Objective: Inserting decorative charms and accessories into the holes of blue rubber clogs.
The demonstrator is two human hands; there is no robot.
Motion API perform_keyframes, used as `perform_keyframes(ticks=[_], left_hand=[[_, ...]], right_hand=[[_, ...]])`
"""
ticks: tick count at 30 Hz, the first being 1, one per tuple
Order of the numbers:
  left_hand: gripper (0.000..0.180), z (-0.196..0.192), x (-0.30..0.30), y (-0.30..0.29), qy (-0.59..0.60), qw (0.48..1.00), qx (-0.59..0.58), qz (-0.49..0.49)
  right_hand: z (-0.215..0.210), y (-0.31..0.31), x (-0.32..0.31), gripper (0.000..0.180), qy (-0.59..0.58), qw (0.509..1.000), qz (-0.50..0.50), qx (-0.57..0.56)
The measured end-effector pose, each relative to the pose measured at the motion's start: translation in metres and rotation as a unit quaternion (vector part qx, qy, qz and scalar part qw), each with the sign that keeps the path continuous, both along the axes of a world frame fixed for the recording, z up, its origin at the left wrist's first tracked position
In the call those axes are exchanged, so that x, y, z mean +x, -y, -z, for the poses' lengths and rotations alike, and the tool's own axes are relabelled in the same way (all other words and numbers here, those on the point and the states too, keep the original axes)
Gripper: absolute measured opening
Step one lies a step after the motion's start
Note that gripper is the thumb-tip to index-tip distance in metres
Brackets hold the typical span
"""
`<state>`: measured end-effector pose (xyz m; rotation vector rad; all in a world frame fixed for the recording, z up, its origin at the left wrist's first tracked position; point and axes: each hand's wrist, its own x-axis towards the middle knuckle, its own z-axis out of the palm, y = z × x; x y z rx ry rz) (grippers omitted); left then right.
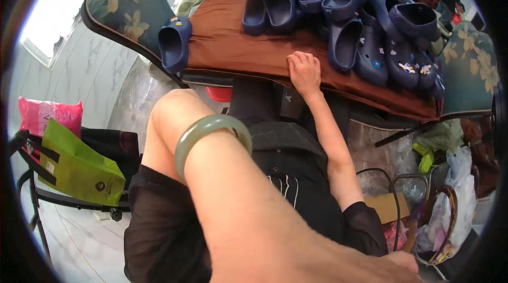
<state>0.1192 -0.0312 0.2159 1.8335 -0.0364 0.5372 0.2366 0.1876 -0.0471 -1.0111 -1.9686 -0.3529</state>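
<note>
My right hand rests on the brown cloth near the table's front edge, its fingers curled in and nothing visible in them. Just beyond and to its right lie dark blue clogs, some with small decorations on top. My left arm is folded up close to the camera, with a pale green bangle round it. At the bottom edge my left hand shows only in part, very near, and what its fingers do is hidden. A single blue clog sits apart at the table's left end.
Flowered chair backs flank the table at both ends. On the left, a green bag and a pink package rest on a black-framed seat. Plastic bags and a cardboard box crowd the lower right. People sit far off, top right.
</note>
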Motion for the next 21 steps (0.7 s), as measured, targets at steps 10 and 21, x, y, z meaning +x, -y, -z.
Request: perform_keyframes(ticks=[10, 21], left_hand=[[0.047, 0.03, -0.04, 0.085, 0.044, 0.991, -0.029, 0.121], [0.042, 0.006, 0.015, 0.017, 0.072, 0.996, -0.055, -0.003]], right_hand=[[0.006, 0.001, -0.004, 0.008, 0.005, 0.999, 0.01, 0.031], [0.009, -0.002, -0.003, 0.011, 0.012, 1.0, 0.004, 0.01]])
